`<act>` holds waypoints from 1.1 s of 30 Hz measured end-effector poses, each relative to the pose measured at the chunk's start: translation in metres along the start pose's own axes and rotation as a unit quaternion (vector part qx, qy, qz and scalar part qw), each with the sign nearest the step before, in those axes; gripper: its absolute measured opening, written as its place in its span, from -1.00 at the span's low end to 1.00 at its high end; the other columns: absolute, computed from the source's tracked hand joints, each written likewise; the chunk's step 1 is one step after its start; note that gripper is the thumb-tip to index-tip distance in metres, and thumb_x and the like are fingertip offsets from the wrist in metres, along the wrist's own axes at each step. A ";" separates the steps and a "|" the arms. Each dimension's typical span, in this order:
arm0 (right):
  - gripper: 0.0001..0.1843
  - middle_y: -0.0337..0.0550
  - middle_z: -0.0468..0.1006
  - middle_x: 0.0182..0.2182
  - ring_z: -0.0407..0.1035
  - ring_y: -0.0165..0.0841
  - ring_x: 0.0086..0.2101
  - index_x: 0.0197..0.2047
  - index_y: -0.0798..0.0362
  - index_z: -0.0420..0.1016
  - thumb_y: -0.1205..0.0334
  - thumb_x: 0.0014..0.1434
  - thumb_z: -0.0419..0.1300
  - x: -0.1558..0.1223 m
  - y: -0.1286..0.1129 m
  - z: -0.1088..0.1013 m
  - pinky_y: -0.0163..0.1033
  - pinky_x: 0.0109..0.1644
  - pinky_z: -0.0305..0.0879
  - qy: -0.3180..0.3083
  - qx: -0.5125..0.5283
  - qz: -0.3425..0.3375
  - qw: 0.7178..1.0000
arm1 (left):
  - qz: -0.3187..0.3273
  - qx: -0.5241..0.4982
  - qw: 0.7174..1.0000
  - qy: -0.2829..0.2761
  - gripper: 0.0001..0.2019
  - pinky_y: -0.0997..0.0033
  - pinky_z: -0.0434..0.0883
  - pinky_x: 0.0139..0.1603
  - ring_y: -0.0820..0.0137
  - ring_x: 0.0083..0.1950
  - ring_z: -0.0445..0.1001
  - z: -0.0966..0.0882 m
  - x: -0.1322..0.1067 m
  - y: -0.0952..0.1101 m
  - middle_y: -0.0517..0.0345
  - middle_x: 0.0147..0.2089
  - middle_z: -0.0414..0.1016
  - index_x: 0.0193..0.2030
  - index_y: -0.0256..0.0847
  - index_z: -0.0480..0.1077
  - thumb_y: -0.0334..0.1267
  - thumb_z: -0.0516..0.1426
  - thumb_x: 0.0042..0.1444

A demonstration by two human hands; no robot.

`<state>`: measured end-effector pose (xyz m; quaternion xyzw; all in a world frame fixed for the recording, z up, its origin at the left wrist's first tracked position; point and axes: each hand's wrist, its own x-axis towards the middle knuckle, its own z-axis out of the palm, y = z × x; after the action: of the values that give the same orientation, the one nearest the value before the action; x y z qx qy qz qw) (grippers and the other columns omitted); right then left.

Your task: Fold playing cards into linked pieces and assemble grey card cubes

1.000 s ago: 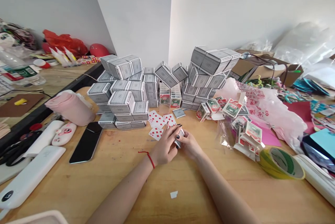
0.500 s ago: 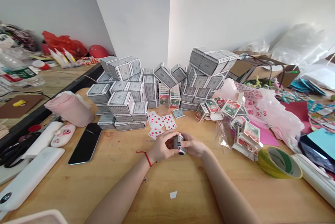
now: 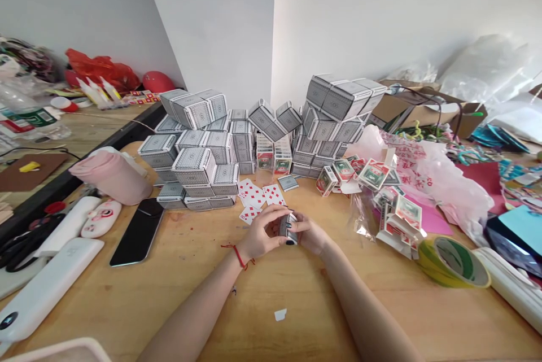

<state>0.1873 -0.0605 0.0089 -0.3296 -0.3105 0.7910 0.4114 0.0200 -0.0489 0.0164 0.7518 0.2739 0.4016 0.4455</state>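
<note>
Both my hands meet near the middle of the table around a small stack of playing cards (image 3: 284, 227) with grey patterned backs. My left hand (image 3: 263, 233) grips it from the left, thumb at the near end and fingers at the far end. From the right, my right hand (image 3: 308, 232) holds the same stack, its dark-nailed fingers over the edge facing right. Just beyond, face-up diamond cards (image 3: 274, 196) lie on the table, with a face-down grey card (image 3: 288, 183) beside them. Behind stand folded-card blocks (image 3: 195, 167), piled in stepped stacks on the left and right.
To the right lie opened card boxes (image 3: 405, 218), a pink-white plastic bag (image 3: 444, 175) and a yellow tape roll (image 3: 454, 261). A phone (image 3: 138, 232), a pink pouch (image 3: 112, 175) and a white power bank (image 3: 51, 288) sit left. A paper scrap (image 3: 280, 314) lies in front.
My fingers have shifted slightly around the card stack, and its position has moved a little. The view has tilted slightly; the surrounding things stay put.
</note>
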 end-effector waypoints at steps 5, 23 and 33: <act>-0.45 -0.19 0.55 -0.35 0.45 -0.30 -0.34 -0.13 0.03 0.37 0.31 -0.27 0.37 0.001 -0.002 0.001 -0.22 -0.26 0.35 0.094 -0.055 -0.096 0.989 | 0.008 -0.009 1.000 0.013 -0.54 0.11 0.12 0.25 0.16 0.25 0.14 -0.002 0.000 0.000 -0.04 0.18 0.24 0.12 -0.10 0.30 -0.10 0.14 0.06; -0.38 -0.01 0.32 -0.03 0.25 -0.15 -0.01 0.11 -0.07 0.15 0.41 -0.05 0.17 -0.009 0.003 0.011 0.02 0.09 0.21 0.130 -0.532 -0.343 0.763 | -0.266 -0.253 0.930 0.012 -0.54 0.35 0.41 -0.18 0.29 -0.07 0.44 0.001 0.007 -0.003 0.03 -0.09 0.48 0.03 -0.20 0.35 -0.13 0.22 -0.04; -0.21 0.04 0.18 0.05 0.11 -0.10 0.04 0.20 -0.02 0.04 0.33 -0.11 0.23 0.000 0.009 0.003 0.09 0.06 0.18 0.227 -0.535 -0.354 0.733 | -0.238 -0.224 0.943 0.069 -0.53 0.15 0.34 0.09 0.27 -0.02 0.45 0.003 0.009 -0.010 -0.04 -0.02 0.48 -0.05 -0.27 0.40 -0.20 0.29 -0.15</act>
<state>0.1808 -0.0654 0.0035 -0.5313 -0.6741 0.1934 0.4752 0.0265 -0.0390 0.0102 0.5160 0.3775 0.3860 0.6650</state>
